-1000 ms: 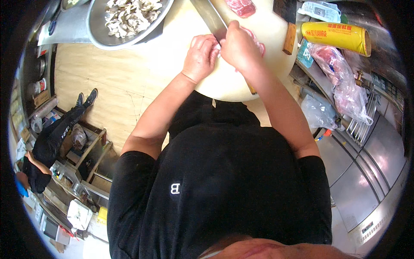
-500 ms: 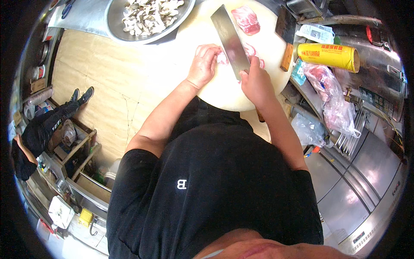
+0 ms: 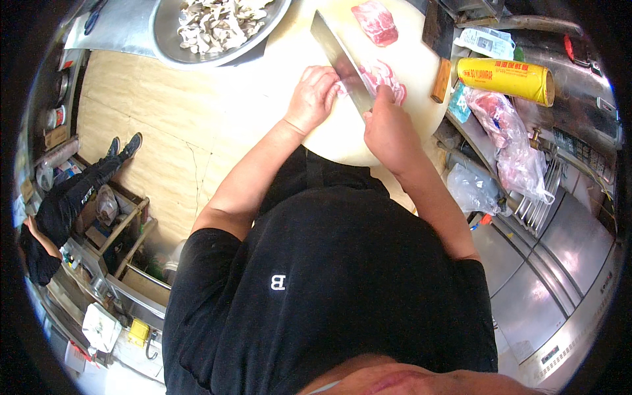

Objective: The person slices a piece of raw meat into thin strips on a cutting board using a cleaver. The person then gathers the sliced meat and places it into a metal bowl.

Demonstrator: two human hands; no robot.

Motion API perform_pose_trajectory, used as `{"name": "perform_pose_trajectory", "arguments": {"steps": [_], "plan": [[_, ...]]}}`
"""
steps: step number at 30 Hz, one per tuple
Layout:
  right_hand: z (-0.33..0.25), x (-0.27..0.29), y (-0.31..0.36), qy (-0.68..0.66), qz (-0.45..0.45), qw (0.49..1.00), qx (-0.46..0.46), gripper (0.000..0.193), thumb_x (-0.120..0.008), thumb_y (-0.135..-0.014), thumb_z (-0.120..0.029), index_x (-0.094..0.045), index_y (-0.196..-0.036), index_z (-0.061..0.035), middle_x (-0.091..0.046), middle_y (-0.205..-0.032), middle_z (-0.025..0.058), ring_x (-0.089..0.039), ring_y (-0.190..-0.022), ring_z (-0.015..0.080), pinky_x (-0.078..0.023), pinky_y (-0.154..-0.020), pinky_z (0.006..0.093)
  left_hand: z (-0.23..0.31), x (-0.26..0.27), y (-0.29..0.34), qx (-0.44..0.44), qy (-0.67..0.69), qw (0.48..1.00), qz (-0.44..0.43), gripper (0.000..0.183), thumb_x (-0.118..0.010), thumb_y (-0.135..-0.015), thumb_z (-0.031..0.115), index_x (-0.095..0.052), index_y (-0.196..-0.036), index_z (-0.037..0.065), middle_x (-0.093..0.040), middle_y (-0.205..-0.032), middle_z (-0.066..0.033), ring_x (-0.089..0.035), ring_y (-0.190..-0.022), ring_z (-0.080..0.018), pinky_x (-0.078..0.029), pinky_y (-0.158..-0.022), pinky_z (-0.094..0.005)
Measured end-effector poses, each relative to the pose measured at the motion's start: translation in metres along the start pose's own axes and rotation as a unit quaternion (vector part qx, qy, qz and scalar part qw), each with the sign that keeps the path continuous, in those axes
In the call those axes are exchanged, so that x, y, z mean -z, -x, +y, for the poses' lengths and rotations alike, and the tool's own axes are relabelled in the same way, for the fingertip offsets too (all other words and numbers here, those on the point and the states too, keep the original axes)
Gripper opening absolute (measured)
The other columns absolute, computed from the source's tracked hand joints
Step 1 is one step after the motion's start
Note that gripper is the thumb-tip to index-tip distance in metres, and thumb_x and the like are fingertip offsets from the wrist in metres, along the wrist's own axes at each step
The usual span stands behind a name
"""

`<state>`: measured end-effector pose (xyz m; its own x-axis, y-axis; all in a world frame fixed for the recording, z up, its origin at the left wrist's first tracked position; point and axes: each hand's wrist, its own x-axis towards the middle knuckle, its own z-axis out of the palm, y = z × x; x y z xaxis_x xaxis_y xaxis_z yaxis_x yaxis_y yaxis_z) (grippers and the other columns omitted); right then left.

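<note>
Cleaver (image 3: 340, 62) clasped in right hand (image 3: 394, 135), left hand (image 3: 312, 99) bunched on small meat piece (image 3: 341, 89), white board (image 3: 421, 79) beneath

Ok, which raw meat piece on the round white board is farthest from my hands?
The thick pink chunk, farther up the board; thin pink-white slices lie by your right hand, a small piece at your left hand.

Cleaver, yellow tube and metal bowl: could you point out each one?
Cleaver (image 3: 342, 62): head view, middle of the blade.
Yellow tube (image 3: 505, 82): head view, middle of its side.
Metal bowl (image 3: 166, 34): head view, bare inner wall at left.
</note>
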<state>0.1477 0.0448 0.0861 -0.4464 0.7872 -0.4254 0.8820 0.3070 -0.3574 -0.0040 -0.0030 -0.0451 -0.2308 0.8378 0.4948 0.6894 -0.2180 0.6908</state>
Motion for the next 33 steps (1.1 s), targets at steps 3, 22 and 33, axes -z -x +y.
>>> {"name": "perform_pose_trajectory", "arguments": {"steps": [3,22,33], "plan": [[-0.002,-0.002,-0.004,0.025,-0.011,1.000,0.008,0.031,-0.060,-0.089,-0.010,-0.041,-0.109,0.0039,-0.063,-0.084,0.0335,-0.062,-0.085,0.0514,-0.047,-0.074,0.0581,0.001,0.000,0.000,0.011,0.007,1.000,-0.003,0.017,-0.069,-0.076,0.002,-0.062,-0.091,0.002,-0.062,-0.097,-0.0122,-0.058,-0.096,-0.0324,-0.048,-0.088,-0.0404],[-0.007,0.002,-0.051,-0.050,0.027,0.997,0.054,0.036,-0.067,-0.085,-0.014,-0.051,-0.109,0.0074,-0.064,-0.098,0.0281,-0.064,-0.095,0.0436,-0.049,-0.082,0.0507,0.003,-0.003,-0.005,0.006,-0.018,0.999,-0.033,0.018,-0.068,-0.077,0.003,-0.060,-0.093,0.002,-0.061,-0.099,-0.0135,-0.057,-0.096,-0.0344,-0.048,-0.089,-0.0418],[0.003,-0.022,-0.038,-0.046,0.044,0.996,0.063,0.037,-0.064,-0.085,-0.009,-0.046,-0.110,0.0121,-0.064,-0.089,0.0326,-0.065,-0.088,0.0459,-0.051,-0.080,0.0516,-0.004,-0.009,0.003,-0.001,-0.008,1.000,-0.024,0.017,-0.069,-0.076,0.002,-0.059,-0.091,0.002,-0.061,-0.099,-0.0137,-0.057,-0.095,-0.0348,-0.047,-0.088,-0.0428]]}}
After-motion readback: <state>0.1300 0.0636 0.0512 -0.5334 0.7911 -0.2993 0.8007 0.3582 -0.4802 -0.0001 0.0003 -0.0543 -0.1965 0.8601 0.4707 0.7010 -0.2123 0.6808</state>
